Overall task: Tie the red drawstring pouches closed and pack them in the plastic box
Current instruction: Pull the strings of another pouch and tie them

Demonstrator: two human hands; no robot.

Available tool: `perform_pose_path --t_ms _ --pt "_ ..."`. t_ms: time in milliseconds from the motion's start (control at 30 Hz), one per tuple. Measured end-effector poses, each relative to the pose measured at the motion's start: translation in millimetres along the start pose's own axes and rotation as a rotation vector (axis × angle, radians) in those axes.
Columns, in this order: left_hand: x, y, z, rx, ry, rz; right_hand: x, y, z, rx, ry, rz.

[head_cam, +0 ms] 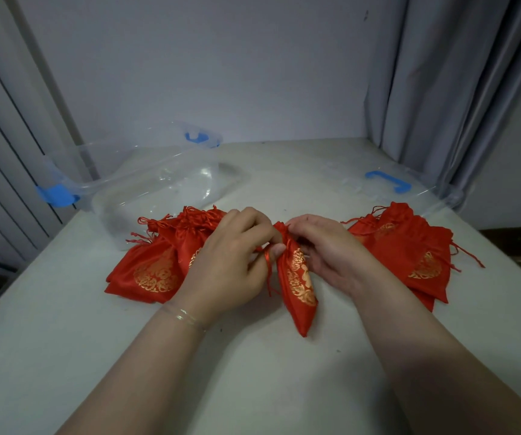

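Left hand (pixel 231 262) pinching cord (pixel 268 265), right hand (pixel 325 249) gripping pouch (pixel 298 284) neck, clear box (pixel 146 186) sitting behind left pile (pixel 155 265), holding nothing visible, lid (pixel 409 189) lying beside right pile (pixel 409 249)

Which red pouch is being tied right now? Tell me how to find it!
Look at the white table, between the two piles of red pouches. The pouch being tied lies in the middle, pinched by the left hand and right hand. It alone is bunched narrow, apart from both piles.
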State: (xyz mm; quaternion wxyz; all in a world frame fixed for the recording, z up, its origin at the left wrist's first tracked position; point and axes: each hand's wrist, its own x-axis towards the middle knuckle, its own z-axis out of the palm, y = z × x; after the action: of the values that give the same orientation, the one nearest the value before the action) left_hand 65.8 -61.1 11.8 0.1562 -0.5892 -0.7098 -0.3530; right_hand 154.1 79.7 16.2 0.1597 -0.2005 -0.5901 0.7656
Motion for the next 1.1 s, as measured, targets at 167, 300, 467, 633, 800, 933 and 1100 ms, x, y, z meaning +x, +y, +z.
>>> perform_pose_path --t_ms 167,300,467,633,800,933,1100 --pt "1 1 2 -0.209 0.014 -0.056 2 6 1 -0.541 0.010 -0.199" --pt "-1 0 3 -0.429 -0.051 -0.291 6 11 -2 -0.782 0.074 -0.336" --pt "5 2 1 -0.671 0.074 -0.571 3 9 5 -0.459 0.014 -0.282" --pt "4 -3 5 -0.715 0.100 -0.698 2 17 13 -0.566 -0.028 -0.256" --pt "3 -5 0 -0.691 -0.012 -0.743 -1 16 11 -1.020 0.011 -0.556" --pt "2 -6 -4 -0.540 -0.127 -0.671 -6 14 13 -1.147 0.005 -0.652" --pt "4 1 -8 -0.508 -0.172 -0.634 -14 11 14 -1.261 -0.038 -0.673"
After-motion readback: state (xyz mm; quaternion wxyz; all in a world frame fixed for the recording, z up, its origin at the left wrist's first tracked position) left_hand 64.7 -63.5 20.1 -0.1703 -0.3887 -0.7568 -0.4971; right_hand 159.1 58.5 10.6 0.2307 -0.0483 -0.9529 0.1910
